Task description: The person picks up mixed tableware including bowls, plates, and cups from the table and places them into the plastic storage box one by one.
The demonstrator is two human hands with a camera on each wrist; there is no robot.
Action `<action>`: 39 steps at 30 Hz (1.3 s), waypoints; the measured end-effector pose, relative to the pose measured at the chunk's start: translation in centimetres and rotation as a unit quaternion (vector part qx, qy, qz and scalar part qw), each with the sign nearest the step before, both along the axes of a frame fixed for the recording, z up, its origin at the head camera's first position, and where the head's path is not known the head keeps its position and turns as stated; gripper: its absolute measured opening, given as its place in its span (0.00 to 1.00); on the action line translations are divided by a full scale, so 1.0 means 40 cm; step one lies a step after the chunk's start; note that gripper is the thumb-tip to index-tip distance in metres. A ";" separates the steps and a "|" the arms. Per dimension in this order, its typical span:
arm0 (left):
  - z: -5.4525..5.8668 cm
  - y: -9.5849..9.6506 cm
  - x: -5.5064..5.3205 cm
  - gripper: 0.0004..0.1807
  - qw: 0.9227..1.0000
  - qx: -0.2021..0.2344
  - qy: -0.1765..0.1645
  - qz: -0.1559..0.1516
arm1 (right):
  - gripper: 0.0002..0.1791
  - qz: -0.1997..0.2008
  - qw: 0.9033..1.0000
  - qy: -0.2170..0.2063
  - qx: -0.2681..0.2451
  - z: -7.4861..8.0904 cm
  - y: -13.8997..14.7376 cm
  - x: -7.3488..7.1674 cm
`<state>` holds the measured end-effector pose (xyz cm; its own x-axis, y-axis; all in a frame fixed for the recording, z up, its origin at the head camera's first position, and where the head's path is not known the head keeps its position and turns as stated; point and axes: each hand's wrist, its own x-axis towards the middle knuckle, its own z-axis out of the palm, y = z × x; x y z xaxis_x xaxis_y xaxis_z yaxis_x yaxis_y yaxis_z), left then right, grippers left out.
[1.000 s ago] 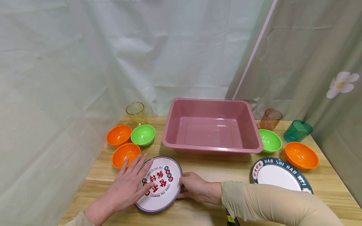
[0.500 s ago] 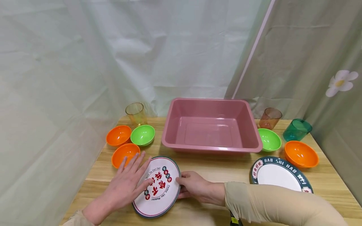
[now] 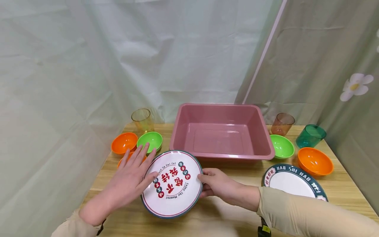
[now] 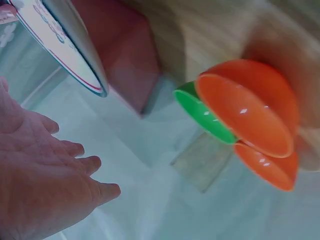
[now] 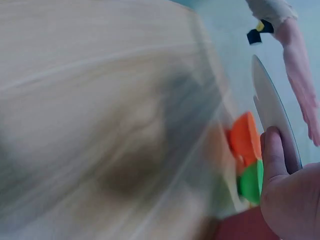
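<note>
A round white plate (image 3: 177, 205) with red lettering and a dark rim is raised over the table, tilted. My right hand (image 3: 220, 186) pinches its right edge, thumb on top and fingers underneath; the right wrist view shows those fingers against the plate's underside (image 5: 270, 107). Beside the plate's left edge, my left hand (image 3: 127, 182) is spread with straight fingers. In the left wrist view a gap shows between that hand (image 4: 45, 170) and the plate (image 4: 60, 37). An orange bowl (image 3: 124, 161) is partly hidden behind the left fingers.
A pink basin (image 3: 222, 155) stands at the back middle. Left of it are a yellow cup (image 3: 143, 120), a green bowl (image 3: 152, 140) and another orange bowl (image 3: 124, 143). To the right are two cups, a green bowl (image 3: 281, 146), an orange bowl (image 3: 315, 161) and another plate (image 3: 291, 181).
The plate has risen off the table and moved slightly right and toward the basin, carried by my right hand. My left hand has shifted forward beside it, fingers still straight.
</note>
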<state>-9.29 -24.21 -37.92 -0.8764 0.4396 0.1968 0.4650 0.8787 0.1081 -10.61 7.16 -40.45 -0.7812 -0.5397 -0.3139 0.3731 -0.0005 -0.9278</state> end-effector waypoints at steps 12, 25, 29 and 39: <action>0.036 0.096 -0.055 0.42 0.998 -0.010 -0.018 -0.066 | 0.24 -0.068 0.998 -0.010 -0.016 0.061 0.168 -0.050; 0.042 0.231 -0.157 0.42 0.993 0.016 -0.015 -0.113 | 0.27 -0.151 0.988 -0.009 -0.004 0.111 0.351 -0.100; 0.044 0.276 -0.188 0.42 0.993 0.022 -0.025 -0.116 | 0.30 -0.164 0.986 -0.007 -0.006 0.116 0.394 -0.116; 0.033 0.331 -0.234 0.43 0.991 0.047 -0.057 -0.107 | 0.30 -0.194 0.980 -0.038 -0.029 0.113 0.447 -0.137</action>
